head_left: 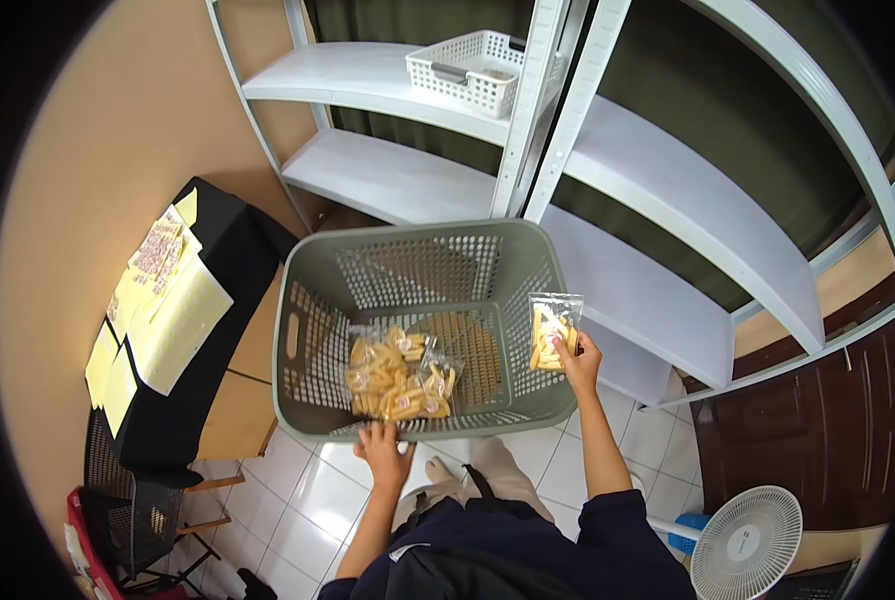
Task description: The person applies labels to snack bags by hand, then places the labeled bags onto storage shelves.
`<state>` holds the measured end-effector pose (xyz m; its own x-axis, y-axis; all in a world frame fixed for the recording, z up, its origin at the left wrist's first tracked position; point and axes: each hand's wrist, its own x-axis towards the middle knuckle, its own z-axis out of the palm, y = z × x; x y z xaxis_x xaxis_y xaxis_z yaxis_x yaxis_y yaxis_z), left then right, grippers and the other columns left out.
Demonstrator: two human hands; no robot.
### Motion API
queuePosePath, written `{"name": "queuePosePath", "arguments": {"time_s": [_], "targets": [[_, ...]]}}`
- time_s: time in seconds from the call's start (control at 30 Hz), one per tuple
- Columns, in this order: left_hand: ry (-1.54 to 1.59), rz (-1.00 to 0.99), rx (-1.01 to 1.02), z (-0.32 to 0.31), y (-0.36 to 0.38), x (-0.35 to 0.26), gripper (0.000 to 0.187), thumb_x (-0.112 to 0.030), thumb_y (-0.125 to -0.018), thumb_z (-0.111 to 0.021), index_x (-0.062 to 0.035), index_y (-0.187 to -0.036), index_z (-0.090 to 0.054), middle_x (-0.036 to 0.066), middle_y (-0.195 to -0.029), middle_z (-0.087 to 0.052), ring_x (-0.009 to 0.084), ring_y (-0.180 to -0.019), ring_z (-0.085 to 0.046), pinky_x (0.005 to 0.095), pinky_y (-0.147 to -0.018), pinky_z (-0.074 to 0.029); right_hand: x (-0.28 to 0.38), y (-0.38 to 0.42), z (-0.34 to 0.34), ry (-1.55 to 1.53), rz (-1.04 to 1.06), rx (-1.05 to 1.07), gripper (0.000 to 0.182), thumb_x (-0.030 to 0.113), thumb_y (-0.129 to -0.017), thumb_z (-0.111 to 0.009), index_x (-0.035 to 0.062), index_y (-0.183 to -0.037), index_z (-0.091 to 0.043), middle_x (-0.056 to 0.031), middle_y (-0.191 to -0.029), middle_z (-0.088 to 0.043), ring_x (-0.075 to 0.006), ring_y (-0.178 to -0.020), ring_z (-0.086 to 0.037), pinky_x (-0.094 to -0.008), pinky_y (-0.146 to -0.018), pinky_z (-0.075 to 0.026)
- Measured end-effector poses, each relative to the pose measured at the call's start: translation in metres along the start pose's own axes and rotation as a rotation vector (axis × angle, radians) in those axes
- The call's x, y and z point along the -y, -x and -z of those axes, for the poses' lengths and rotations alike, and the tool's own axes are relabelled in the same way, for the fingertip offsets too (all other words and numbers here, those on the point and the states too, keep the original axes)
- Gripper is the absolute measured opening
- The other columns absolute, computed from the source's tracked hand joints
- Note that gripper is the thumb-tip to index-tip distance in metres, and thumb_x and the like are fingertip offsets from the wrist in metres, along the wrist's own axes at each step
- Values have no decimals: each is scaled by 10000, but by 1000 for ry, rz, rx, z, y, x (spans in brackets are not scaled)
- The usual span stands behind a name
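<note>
A large grey-green plastic basket (pixel 418 236) with perforated walls is in front of me. Several clear bags of yellowish stick-shaped snacks (pixel 393 375) lie in its left part. My right hand (pixel 580 362) holds one more clear snack bag (pixel 553 325) upright at the basket's right rim, with the thumb on its front. On the near rim, left of centre, rests my left hand (pixel 385 450), its fingers curled over the edge.
White metal shelves (pixel 368 175) stand behind the basket, with a small white basket (pixel 473 75) on the upper left one. To the left, a black-draped table (pixel 238 240) bears yellow papers (pixel 183 325). A white fan (pixel 746 543) and dark brown door (pixel 798 440) are at the right.
</note>
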<state>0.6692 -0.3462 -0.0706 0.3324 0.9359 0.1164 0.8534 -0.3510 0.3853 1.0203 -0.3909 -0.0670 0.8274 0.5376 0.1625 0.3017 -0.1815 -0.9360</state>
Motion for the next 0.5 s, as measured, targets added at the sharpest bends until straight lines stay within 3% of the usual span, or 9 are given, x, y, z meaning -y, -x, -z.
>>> {"name": "queuePosePath", "arguments": {"time_s": [0.13, 0.3, 0.33, 0.37, 0.43, 0.47, 0.5], "targets": [[2, -29, 52, 0, 20, -22, 343, -303, -593, -712, -110, -807, -526, 86, -886, -450, 281, -942, -391, 435, -755, -242, -18, -34, -4, -30, 29, 132, 266, 174, -698, -708, -12, -859, -605, -66, -750, -639, -100, -676, -577, -245, -641, -451], [-32, -145, 90, -3, 11, -31, 335, -341, -621, -702, -100, -787, -538, 61, -809, -470, 249, -829, -436, 399, -710, -263, -14, -63, -19, 24, 123, 288, 278, 198, -698, -713, -4, -859, -611, -63, -752, -638, -103, -680, -573, -246, -638, -447], [-12, -120, 183, -4, 8, -33, 323, -319, -630, -705, -97, -793, -537, 64, -820, -482, 255, -859, -451, 398, -730, -279, -12, -70, -20, 230, 407, 133, 272, 198, -709, -707, -3, -864, -610, -50, -797, -631, -100, -711, -565, -247, -651, -441], [-10, -120, 178, -6, 6, -35, 323, -319, -630, -705, -97, -793, -537, 64, -820, -482, 255, -859, -451, 398, -730, -279, -10, -77, -22, 229, 413, 133, 272, 198, -709, -707, -3, -864, -610, -50, -797, -631, -100, -711, -565, -247, -651, -441], [-3, -254, 224, -11, -3, -42, 331, -318, -632, -706, -92, -805, -536, 80, -859, -481, 258, -918, -453, 403, -756, -305, 33, -87, -15, -250, 113, 264, 274, 200, -725, -698, -5, -879, -601, -36, -844, -618, -95, -751, -564, -242, -668, -440], [84, -216, 352, -13, -7, -47, 310, -272, -636, -708, -75, -798, -531, 95, -856, -486, 278, -895, -477, 393, -726, -349, 56, -96, -11, -472, 73, 268, 263, 155, -741, -684, -6, -920, -578, -31, -852, -609, -85, -749, -567, -228, -662, -451], [85, -219, 354, -17, -11, -51, 310, -272, -636, -708, -75, -798, -531, 95, -856, -486, 278, -895, -477, 393, -726, -349, 79, -110, 0, -512, 129, 235, 258, 127, -748, -673, -9, -938, -563, -41, -853, -608, -86, -749, -570, -220, -662, -455]]}}
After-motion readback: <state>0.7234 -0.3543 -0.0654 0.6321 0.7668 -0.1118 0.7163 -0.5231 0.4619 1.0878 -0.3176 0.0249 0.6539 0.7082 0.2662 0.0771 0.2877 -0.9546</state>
